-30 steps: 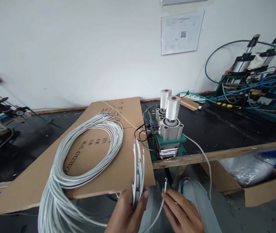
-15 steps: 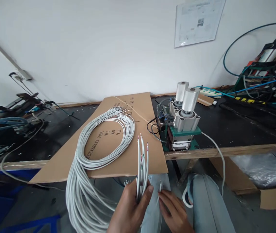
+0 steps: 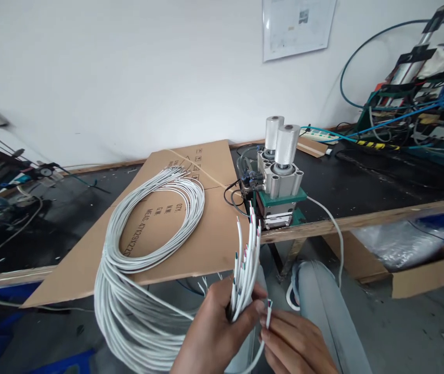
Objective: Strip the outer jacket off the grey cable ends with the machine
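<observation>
My left hand (image 3: pixel 222 322) is closed round a bunch of white cables (image 3: pixel 248 265), their cut ends pointing up with small coloured wires showing at the tips. Beside it, my right hand (image 3: pixel 296 343) pinches a single white cable (image 3: pixel 268 317) near its end, where coloured wires peek out. The left thumb and the right fingertips nearly meet. To the left, a large coil of white cable (image 3: pixel 115 228) lies on a flattened cardboard sheet (image 3: pixel 218 234) and hangs over the front edge of the bench, running down behind my left hand.
A pneumatic press with two silver cylinders (image 3: pixel 282 171) stands at the bench edge right of the cardboard. More machinery (image 3: pixel 409 78) with blue hoses is at the far right, and a gauge (image 3: pixel 46 171) at the left. A cardboard box (image 3: pixel 425 272) with plastic sits on the floor.
My right hand has come up against the left hand with the single cable. The bunch in my left hand is raised and looks fuller. The view has turned slightly right.
</observation>
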Tool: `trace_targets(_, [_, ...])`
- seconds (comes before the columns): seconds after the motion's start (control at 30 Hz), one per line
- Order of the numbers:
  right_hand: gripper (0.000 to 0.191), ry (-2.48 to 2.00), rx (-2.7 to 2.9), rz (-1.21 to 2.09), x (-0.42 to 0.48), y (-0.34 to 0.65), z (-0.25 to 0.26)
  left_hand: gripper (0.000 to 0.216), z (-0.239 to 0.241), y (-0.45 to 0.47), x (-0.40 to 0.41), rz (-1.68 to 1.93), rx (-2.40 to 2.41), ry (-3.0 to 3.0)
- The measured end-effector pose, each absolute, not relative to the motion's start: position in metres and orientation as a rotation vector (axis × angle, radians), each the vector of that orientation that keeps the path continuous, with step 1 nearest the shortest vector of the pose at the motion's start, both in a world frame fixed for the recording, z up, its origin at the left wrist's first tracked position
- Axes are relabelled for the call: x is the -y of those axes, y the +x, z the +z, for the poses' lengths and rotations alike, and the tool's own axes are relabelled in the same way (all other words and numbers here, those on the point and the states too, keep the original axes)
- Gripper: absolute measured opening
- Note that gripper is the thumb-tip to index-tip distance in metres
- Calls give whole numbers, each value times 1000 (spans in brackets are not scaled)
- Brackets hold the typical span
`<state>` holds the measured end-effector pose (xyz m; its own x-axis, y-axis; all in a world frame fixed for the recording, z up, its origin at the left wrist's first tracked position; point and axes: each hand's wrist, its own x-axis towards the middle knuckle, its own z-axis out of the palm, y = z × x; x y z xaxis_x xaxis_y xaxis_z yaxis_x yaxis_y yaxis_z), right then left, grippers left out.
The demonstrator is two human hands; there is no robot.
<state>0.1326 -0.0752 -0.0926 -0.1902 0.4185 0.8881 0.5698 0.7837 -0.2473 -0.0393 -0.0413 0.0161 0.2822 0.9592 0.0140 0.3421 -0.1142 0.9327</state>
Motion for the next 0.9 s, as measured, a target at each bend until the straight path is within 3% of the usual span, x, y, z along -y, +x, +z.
trace_targets(0.4, [38,-677,1898,-56,77,129,-105,17,18,-47,45,844,-1090,1397])
trace_targets(0.9, [31,-713,1889,-82,75,130,-97,17,12,-46,45,865,-1121,1421])
